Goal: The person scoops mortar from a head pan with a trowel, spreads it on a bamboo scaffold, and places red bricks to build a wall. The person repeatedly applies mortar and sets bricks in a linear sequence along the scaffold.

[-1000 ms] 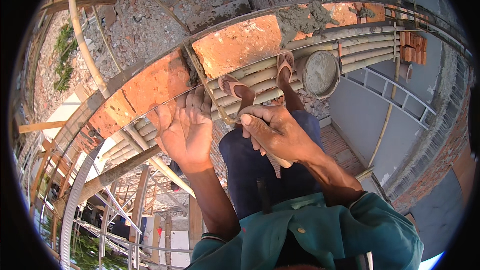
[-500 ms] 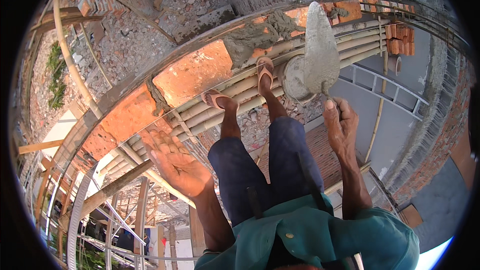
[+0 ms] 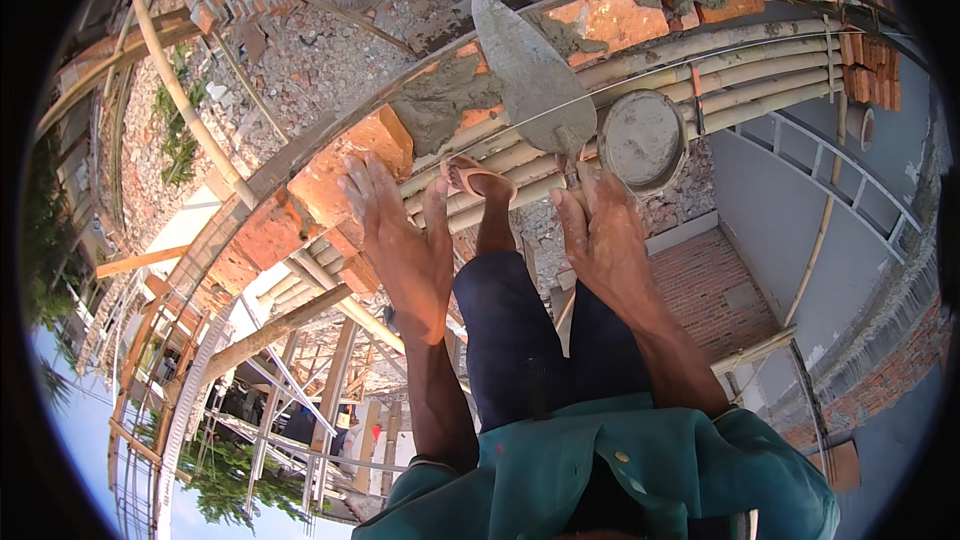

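Note:
Held by its handle in my right hand (image 3: 610, 240), a pointed trowel (image 3: 535, 75) reaches over the top of a brick wall. Its grey-smeared blade covers part of a bed of wet mortar (image 3: 445, 100). My left hand (image 3: 400, 240) is palm down, thumb apart from the stretched fingers. Those fingertips lie against the near edge of an orange brick (image 3: 350, 165) on the wall, left of the mortar. Whether they press on it I cannot tell. Right of the trowel sits a round bucket (image 3: 645, 140) of grey mortar. A taut string (image 3: 680, 65) crosses in front of the wall.
I stand on bamboo poles (image 3: 740, 75) along the wall, one sandalled foot showing, with ground far below. Stacked bricks (image 3: 872, 70) lie at the right end, near an aluminium ladder (image 3: 830, 175). A wooden beam (image 3: 270, 340) crosses at left. Rubble (image 3: 320, 60) covers the ground beyond the wall.
My left hand has turned from palm up to palm down and reached the brick. The trowel has swung left over the mortar bed. The whole view has shifted.

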`<state>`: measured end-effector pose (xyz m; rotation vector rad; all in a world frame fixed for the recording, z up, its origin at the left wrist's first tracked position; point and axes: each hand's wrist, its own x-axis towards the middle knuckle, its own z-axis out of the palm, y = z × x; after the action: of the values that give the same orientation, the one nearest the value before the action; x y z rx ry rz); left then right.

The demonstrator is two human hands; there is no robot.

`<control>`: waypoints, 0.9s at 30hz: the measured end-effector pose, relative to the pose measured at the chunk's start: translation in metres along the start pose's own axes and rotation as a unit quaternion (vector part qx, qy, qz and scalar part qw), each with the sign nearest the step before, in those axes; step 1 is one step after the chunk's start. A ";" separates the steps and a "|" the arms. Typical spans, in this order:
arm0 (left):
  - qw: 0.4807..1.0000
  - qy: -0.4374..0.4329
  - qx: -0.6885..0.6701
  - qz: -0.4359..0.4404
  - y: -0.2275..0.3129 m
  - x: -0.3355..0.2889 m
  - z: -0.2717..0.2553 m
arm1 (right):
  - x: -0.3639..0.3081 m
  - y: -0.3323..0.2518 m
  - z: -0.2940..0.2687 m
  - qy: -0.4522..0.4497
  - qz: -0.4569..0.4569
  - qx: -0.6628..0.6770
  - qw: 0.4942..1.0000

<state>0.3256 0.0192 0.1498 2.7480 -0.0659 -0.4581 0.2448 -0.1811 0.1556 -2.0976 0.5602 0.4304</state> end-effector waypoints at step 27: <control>0.959 0.202 -0.178 0.088 0.035 -0.035 0.042 | 0.001 0.082 -0.038 -0.075 -0.012 0.144 0.987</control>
<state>0.2794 -0.0240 0.1355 2.3957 -0.1119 0.1342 0.2048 -0.2537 0.1193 -1.7770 0.4767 0.4605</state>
